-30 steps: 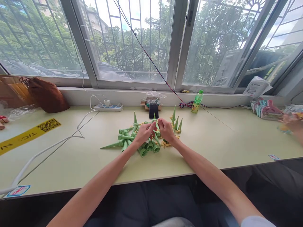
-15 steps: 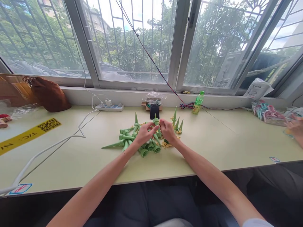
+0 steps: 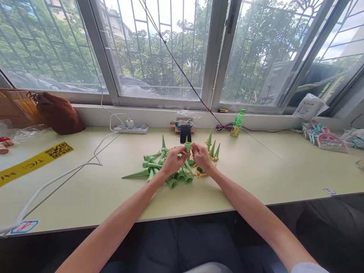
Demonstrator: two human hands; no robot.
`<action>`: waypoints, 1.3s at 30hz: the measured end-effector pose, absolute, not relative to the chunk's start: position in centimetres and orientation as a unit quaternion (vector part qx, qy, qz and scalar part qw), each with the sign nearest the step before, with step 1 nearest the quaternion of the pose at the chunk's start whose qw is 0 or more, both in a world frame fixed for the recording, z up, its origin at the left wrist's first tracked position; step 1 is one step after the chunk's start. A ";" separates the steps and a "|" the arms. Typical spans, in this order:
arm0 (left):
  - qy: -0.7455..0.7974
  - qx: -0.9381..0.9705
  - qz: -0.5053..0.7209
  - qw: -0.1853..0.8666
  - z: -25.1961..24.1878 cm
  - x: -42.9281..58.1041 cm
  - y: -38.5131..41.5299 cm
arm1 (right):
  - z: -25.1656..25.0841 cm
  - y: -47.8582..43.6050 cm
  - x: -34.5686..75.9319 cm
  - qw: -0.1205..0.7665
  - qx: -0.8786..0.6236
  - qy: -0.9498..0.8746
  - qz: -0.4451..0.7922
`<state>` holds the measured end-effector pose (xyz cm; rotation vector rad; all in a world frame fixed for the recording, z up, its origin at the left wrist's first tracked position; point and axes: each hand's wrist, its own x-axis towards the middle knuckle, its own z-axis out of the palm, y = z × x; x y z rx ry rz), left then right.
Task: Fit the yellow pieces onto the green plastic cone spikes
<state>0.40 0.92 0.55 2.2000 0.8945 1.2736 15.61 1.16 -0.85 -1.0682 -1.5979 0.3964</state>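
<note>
My left hand [image 3: 174, 160] is closed around a green plastic watering spike [image 3: 188, 147], its wide end up between thumb and fingers. Right beside it, my right hand [image 3: 200, 155] is closed with its fingertips at the spike's edge; whatever they pinch is hidden. Below and left of my hands lies a pile of green spikes [image 3: 152, 165], some with open threaded ends facing me. Past my right hand, several green spikes [image 3: 209, 140] stand upright with small yellow pieces at their bases. More small yellow plastic pieces [image 3: 201, 174] lie under my right wrist.
A phone [image 3: 185, 133] leans on a small box behind my hands. Further right stands a green bottle [image 3: 237, 123]. A power strip [image 3: 132, 129] with a white cable [image 3: 93, 163] is at left, near a brown bag [image 3: 59, 113]. Bagged items [image 3: 327, 137] lie far right.
The spike in my left hand has shifted slightly and shows more of its wide end. My hands barely move. Another person's hand at the far right has left the view.
</note>
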 end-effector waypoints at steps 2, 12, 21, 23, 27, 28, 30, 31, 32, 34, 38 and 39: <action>0.321 0.800 0.461 0.212 0.5 0.4 0.9 | -0.9 1.2 15.6 0.555 -0.452 -0.676 0.176; 0.295 0.816 0.474 0.149 0.2 0.0 1.3 | -1.1 1.2 15.6 0.551 -0.435 -0.679 0.214; 0.278 0.803 0.497 0.176 -0.1 -0.1 1.0 | -1.0 1.3 15.5 0.555 -0.425 -0.680 0.221; 0.279 0.796 0.504 0.187 -0.1 0.2 0.9 | -0.8 1.0 15.3 0.559 -0.424 -0.680 0.212; 0.293 0.778 0.519 0.200 0.0 0.8 0.9 | -0.4 0.5 15.1 0.571 -0.427 -0.680 0.172; 0.298 0.772 0.523 0.204 0.0 1.0 0.9 | -0.4 0.5 15.1 0.575 -0.429 -0.677 0.159; 0.308 0.756 0.534 0.222 0.1 1.2 0.9 | -0.4 0.6 15.1 0.584 -0.438 -0.671 0.133; 0.313 0.743 0.541 0.239 0.2 1.2 0.9 | -0.4 0.6 15.2 0.586 -0.443 -0.668 0.121; 0.320 0.728 0.547 0.263 0.2 1.2 1.0 | -0.5 0.7 15.3 0.586 -0.447 -0.667 0.109; 0.331 0.696 0.548 0.323 0.2 1.2 1.1 | -0.5 0.7 15.4 0.576 -0.453 -0.674 0.093; 0.350 0.675 0.506 0.407 -0.1 1.0 1.4 | -0.6 0.6 15.4 0.541 -0.435 -0.716 0.078; 0.353 0.673 0.498 0.417 -0.2 1.0 1.4 | -0.6 0.6 15.4 0.535 -0.429 -0.724 0.076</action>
